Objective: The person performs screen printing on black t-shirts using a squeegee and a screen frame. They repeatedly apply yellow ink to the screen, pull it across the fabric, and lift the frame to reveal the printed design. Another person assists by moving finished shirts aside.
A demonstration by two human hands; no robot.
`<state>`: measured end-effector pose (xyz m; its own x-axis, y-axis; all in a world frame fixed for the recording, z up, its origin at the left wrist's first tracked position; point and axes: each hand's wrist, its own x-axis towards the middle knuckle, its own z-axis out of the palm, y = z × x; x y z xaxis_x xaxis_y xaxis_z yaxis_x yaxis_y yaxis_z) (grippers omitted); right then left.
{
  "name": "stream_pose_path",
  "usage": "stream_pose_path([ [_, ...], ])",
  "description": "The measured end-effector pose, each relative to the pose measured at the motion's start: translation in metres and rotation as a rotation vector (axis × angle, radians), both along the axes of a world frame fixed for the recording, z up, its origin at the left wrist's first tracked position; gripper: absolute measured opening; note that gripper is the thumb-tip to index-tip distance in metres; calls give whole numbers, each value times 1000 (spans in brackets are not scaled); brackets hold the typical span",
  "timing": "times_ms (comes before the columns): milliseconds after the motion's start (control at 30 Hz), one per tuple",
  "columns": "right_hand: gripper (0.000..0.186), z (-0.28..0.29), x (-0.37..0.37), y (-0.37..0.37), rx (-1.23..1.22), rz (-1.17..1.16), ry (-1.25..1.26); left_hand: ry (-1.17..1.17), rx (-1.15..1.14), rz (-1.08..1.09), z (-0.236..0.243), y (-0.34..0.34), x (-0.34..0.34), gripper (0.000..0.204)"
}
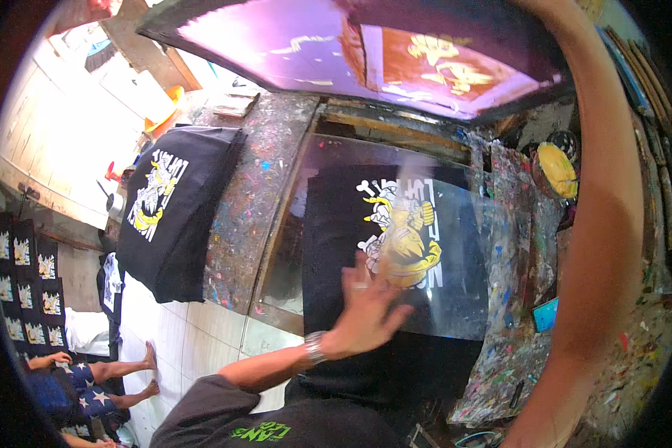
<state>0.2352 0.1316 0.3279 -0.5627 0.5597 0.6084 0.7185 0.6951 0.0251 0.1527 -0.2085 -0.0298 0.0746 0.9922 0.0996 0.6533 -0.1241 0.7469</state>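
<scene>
My left hand (373,310), with a silver band at the wrist, is over the lower part of a black shirt panel (328,246). Its fingers are spread and slightly blurred; whether they touch the cloth I cannot tell. A white, yellow and grey cartoon print (407,231) covers the panel's middle. A hazy, see-through sheet (459,261) appears to overlie the print's right side. My right arm (593,224) reaches up beside the raised screen printing frame (276,45), and its hand is cut off by the top edge.
Printed black shirts (179,209) are draped at left on the paint-spattered bench (235,246). A yellow-topped tub (555,170) and a blue item (545,315) stand at right. Another person's legs (119,369) extend at lower left, below several hanging printed black pieces (26,257).
</scene>
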Motion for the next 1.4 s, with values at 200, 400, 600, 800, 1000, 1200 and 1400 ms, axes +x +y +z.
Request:
stream_pose_path([
  [200,72,-76,7,-128,100,-188,-1,382,847,363,109,51,-97,54],
  [400,49,-236,38,-288,-98,-111,-49,805,287,84,97,-21,-165,45],
  [600,44,-337,42,-339,-520,-22,-49,651,65,-43,0,-57,-155,39],
  [800,32,-336,31,-289,-439,18,-254,536,140,-32,-19,-55,-159,45],
  [1000,36,-311,29,-231,-627,62,-268,459,127,4,-22,-56,-158,44],
  [1200,13,-344,24,-306,-367,79,-264,442,147,22,-21,-53,-158,45],
  [1400,3,-381,5,-220,68,37,-241,427,161,31,-25,-61,-163,46],
])
